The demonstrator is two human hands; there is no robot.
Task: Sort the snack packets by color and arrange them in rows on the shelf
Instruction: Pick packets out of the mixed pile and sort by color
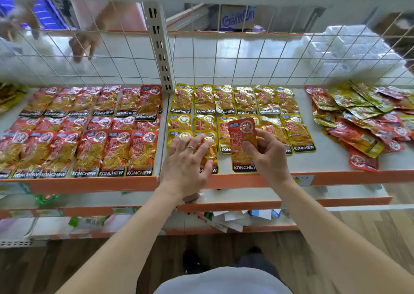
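The right hand (267, 157) pinched a red packet (243, 141) just above the yellow rows (235, 102) at centre. The left hand (186, 161), fingers straight, pressed a yellow packet (210, 138) flat. Red rows (89, 132) lay at nine o'clock on the shelf (331, 159), an unsorted pile (363, 119) at three o'clock.

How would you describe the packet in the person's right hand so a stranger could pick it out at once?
On the white shelf with the orange front edge, look right of the white slotted post at the rows of yellow foil snack packets. Over their front row, the right hand pinches a red foil snack packet, the only red one among the yellow.
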